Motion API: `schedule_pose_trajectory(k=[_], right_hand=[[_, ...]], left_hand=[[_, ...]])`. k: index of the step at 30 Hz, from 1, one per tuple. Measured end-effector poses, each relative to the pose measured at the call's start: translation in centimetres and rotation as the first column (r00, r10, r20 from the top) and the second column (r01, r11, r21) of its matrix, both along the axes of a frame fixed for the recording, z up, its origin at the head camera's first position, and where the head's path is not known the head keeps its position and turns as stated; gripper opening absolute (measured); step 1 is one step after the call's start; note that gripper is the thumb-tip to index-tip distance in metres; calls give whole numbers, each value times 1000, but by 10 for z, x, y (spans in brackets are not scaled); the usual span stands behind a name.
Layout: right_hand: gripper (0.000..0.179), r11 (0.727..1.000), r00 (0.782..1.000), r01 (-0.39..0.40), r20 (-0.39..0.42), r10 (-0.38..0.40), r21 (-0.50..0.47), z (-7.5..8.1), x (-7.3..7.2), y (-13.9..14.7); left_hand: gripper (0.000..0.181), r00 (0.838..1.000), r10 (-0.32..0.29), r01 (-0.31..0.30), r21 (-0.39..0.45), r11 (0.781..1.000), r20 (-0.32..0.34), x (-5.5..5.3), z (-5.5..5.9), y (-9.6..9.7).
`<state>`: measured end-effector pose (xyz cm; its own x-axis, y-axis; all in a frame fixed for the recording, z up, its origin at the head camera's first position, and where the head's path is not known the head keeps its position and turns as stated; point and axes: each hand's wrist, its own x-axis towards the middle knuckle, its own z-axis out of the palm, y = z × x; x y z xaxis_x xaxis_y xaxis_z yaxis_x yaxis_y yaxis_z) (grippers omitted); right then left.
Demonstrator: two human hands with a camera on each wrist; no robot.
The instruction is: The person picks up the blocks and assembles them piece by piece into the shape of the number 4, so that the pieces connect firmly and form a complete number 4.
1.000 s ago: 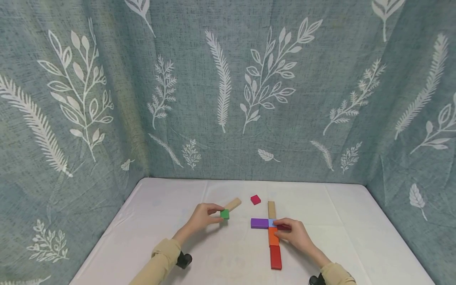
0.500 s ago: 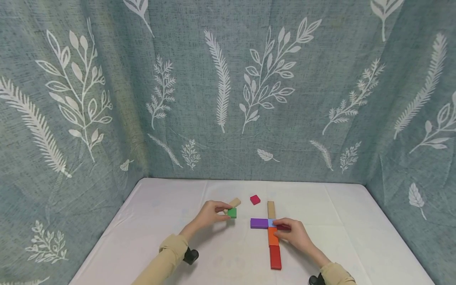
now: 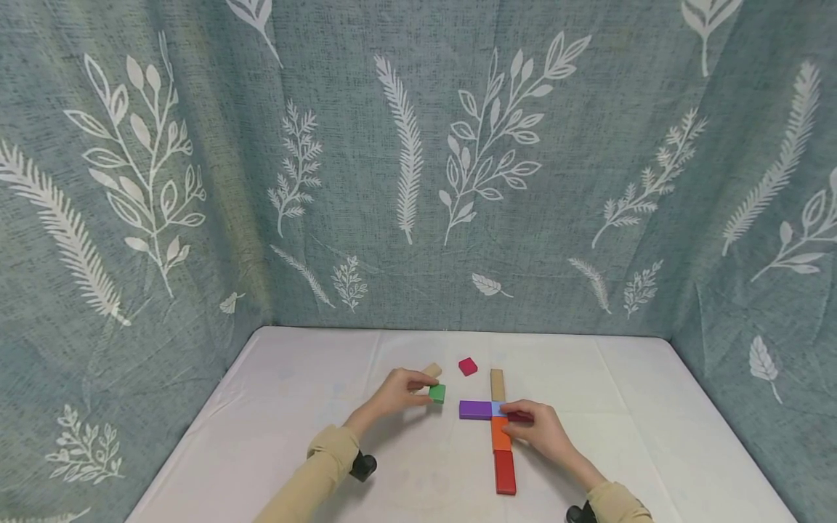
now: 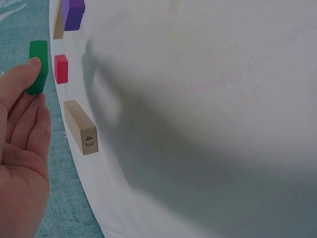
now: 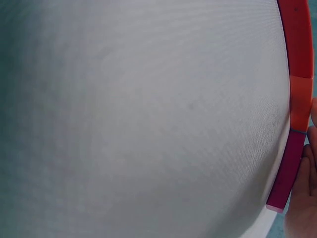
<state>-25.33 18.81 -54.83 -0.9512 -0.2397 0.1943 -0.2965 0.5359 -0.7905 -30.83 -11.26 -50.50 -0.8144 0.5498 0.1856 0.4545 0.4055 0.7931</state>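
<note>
Left hand (image 3: 399, 392) pinches green block (image 3: 437, 394) above desk (image 3: 601, 385), left of purple block (image 3: 474, 410)
A slackening pinch could drop it; the right hand (image 3: 541, 431), thumb and fingertips apart, rests at the orange block (image 3: 500, 438), grip unclear, where uneven pressure could skew it.

Curtained tabletop booth (image 3: 719, 312), leaf-printed blue-green cloth (image 3: 366, 145) on three sides, white-topped table (image 3: 654, 421) within; wider room unclear

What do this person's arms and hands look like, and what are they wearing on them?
Both hands, left hand and right hand, look bare, without gloves. The left sleeve and right sleeve are plain tan with loose, wrinkled cuffs. A small black device shows at each wrist: left device, right device.
</note>
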Motion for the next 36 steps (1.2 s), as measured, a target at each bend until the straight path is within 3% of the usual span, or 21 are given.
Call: schedule_pose_trajectory(k=[8, 15, 23, 30, 36], right_hand=[[30, 1000, 1000, -3, 5, 3, -3, 1, 0, 0], [30, 1000, 1000, -4, 5, 4, -7, 0, 0, 1], [31, 1000, 1000, -8, 12, 8, -1, 1, -1, 0], [31, 1000, 1000, -10, 19, 10, -2, 2, 0, 0], [31, 1000, 1000, -15, 17, 15, -4, 2, 0, 1]], left_hand=[[28, 999, -31, 31, 1, 1000, 20, -1, -2, 8], [28, 997, -72, 72, 1, 997, 0, 0, -4, 13], [30, 999, -40, 42, -64, 997, 28, -4, -15, 20], [31, 999, -30, 34, -99, 995, 44, -1, -16, 23], [30, 998, -56, 57, -106, 993, 9, 1, -17, 24]])
